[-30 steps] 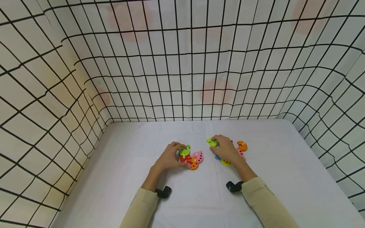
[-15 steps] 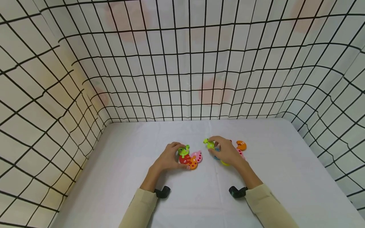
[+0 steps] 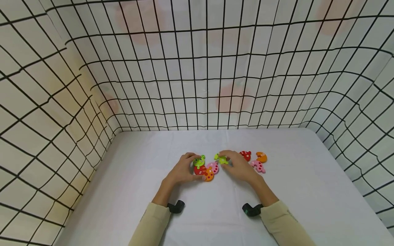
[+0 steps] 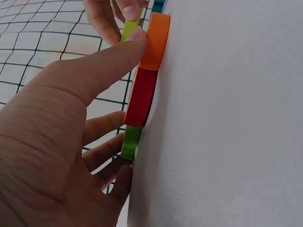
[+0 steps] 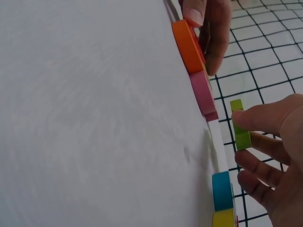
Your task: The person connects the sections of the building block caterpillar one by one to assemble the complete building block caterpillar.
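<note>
My left hand (image 3: 181,169) holds a joined row of wooden number puzzle pieces on the table. The row has a green frog head (image 3: 199,161), a red piece (image 3: 199,171) marked 2, an orange piece (image 3: 209,175) and a pink piece (image 3: 213,167). In the left wrist view the thumb presses the orange piece (image 4: 155,42), while the fingers lie by the frog head (image 4: 130,143). My right hand (image 3: 241,167) pinches a light green puzzle piece (image 5: 241,126) between thumb and fingers, raised off the cloth, just right of the pink piece and apart from it.
Loose red (image 3: 245,155), orange (image 3: 261,157) and pink (image 3: 258,166) pieces lie right of my right hand. Blue (image 5: 222,191) and yellow (image 5: 223,218) pieces show beneath it in the right wrist view. Black grid-patterned cloth walls (image 3: 197,85) surround the white table (image 3: 197,222).
My right hand has carried the light green piece left, close to the joined row, uncovering the loose red and pink pieces. My left hand has stayed at the row.
</note>
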Demonstrator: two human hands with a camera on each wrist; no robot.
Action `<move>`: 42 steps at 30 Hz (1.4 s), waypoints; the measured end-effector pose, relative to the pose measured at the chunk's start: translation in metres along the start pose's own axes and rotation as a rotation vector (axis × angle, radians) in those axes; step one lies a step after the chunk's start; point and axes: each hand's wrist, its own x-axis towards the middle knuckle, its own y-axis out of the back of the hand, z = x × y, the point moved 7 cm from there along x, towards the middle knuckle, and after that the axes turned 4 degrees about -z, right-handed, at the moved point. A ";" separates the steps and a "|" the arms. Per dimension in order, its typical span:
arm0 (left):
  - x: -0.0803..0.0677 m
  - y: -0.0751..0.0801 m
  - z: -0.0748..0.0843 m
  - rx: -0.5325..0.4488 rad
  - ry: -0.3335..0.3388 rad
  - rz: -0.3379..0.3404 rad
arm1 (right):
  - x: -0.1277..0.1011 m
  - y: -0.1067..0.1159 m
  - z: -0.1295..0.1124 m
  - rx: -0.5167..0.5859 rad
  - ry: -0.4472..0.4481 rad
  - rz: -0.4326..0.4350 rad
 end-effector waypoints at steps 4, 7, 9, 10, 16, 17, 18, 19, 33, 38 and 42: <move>0.001 -0.001 -0.001 0.002 -0.006 0.014 | 0.003 -0.004 -0.002 0.000 0.010 -0.007; 0.002 -0.001 0.000 -0.005 -0.004 0.023 | 0.005 -0.007 -0.004 -0.014 0.024 -0.012; 0.001 0.000 0.001 -0.012 -0.001 0.027 | 0.006 -0.009 -0.004 -0.021 0.024 -0.021; 0.001 0.000 0.000 -0.014 0.002 0.028 | 0.006 -0.010 -0.004 -0.024 0.023 -0.024; 0.002 0.000 -0.001 -0.014 0.017 0.033 | 0.007 -0.010 -0.006 -0.036 0.011 -0.035; 0.002 0.000 -0.001 -0.012 0.020 0.033 | 0.007 -0.011 -0.006 -0.040 0.010 -0.038; 0.002 0.000 -0.001 -0.015 0.019 0.034 | 0.007 -0.011 -0.006 -0.040 0.005 -0.041; 0.002 0.000 -0.001 -0.017 0.018 0.035 | 0.007 -0.012 -0.006 -0.043 0.000 -0.045; -0.002 0.003 0.003 -0.036 0.036 0.040 | 0.008 -0.018 -0.002 -0.059 -0.016 -0.082; -0.001 0.001 0.001 -0.045 0.046 0.028 | 0.002 -0.011 0.002 -0.009 -0.045 -0.070; -0.001 0.001 0.000 -0.053 0.049 0.025 | -0.005 0.001 0.009 0.002 -0.058 -0.035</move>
